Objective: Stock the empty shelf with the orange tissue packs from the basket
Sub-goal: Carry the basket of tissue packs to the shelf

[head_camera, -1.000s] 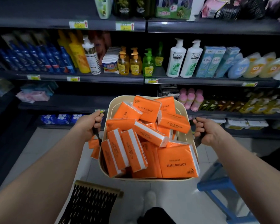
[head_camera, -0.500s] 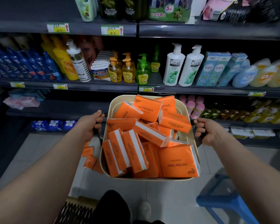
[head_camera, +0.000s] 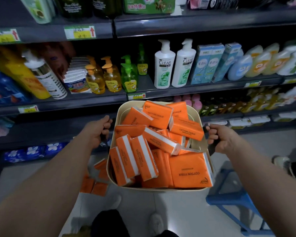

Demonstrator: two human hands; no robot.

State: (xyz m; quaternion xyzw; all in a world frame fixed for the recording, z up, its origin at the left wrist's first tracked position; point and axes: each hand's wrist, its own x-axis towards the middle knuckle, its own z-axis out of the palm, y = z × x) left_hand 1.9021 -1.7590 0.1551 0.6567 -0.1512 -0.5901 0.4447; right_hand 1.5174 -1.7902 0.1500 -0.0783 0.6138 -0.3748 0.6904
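Head: grips (head_camera: 99,132) (head_camera: 222,139) tight around basket handles (head_camera: 212,148)

Orange tissue packs (head_camera: 161,147) heaped in cream basket (head_camera: 126,106)

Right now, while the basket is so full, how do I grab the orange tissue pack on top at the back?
Probably from above. That tissue pack lies topmost, with its broad printed face up and uncovered, so pinch it across its two long edges with thumb and fingers. One hand must let go first, because the left hand and right hand both grip the basket by its handles.
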